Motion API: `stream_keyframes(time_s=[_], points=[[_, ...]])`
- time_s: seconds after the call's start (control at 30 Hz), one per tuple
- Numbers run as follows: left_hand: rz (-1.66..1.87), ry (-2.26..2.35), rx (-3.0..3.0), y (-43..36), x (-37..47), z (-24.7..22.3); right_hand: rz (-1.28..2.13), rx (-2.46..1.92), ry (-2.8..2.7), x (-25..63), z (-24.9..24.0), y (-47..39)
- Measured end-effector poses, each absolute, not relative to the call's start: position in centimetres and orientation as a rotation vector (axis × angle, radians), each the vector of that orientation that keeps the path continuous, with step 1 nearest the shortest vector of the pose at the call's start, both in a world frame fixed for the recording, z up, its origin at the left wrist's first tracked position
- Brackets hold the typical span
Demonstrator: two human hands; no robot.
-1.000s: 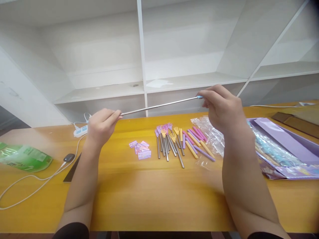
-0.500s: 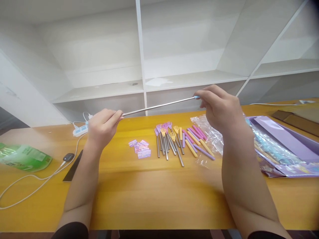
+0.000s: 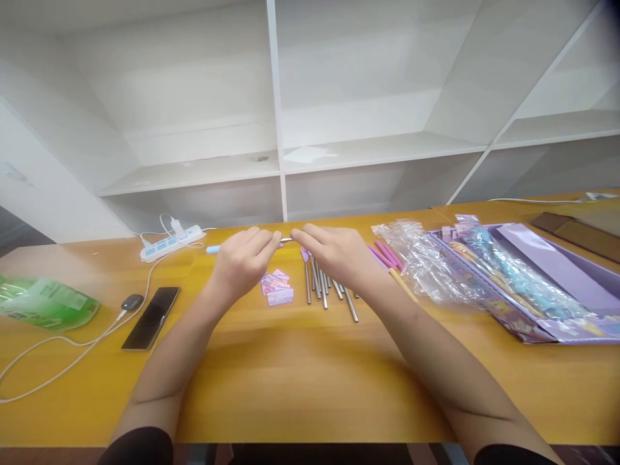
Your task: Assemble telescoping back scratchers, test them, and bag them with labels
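A telescopic back scratcher (image 3: 213, 249) is held level between both hands above the table. Its light blue end pokes out to the left of my left hand (image 3: 245, 259), whose fingers are closed round it. My right hand (image 3: 332, 253) pinches the other end, and its fingers hide that tip. Only a short bit of silver rod shows between the hands. Beneath my right hand lie several back scratchers (image 3: 323, 294) with metal rods, their claw heads mostly covered. Small purple and pink cards (image 3: 279, 296) rest below and between the hands.
Pink sleeves (image 3: 387, 255) lie beside clear plastic bags (image 3: 416, 258). A purple box (image 3: 571, 332) with wrapped contents stands at right. At left are a phone (image 3: 151, 320), a power strip (image 3: 172, 243), a white cable (image 3: 92, 345) and a green pouch (image 3: 48, 303). White shelving (image 3: 203, 171) rises behind.
My hands have come together from wide apart, and the long rod between them has shortened to a stub. Both hands are lower. The blue end at left now shows.
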State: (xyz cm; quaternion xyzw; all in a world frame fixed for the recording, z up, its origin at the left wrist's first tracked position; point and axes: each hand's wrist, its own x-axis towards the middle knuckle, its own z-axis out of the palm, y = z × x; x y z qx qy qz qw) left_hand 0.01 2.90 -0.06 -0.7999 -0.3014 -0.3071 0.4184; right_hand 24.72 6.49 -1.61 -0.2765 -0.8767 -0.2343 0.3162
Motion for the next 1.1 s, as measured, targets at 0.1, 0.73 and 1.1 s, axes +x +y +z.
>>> stream_keyframes(time_s=[0.1,0.73,1.1], points=[[-0.764,-0.745,-2.015,3.1,0.3,-0.4,-0.606,-0.759,-2.341,24.2,-1.9,6.2],[-0.719,-0.765,-2.064,2.3,-0.4,0.6,-0.557,-0.613,-2.321,24.8,-0.6,5.9],[-0.775,-0.713,-2.032,1.9,-0.5,1.4,-0.574,-0.594,-2.29,25.2,0.0,5.8]])
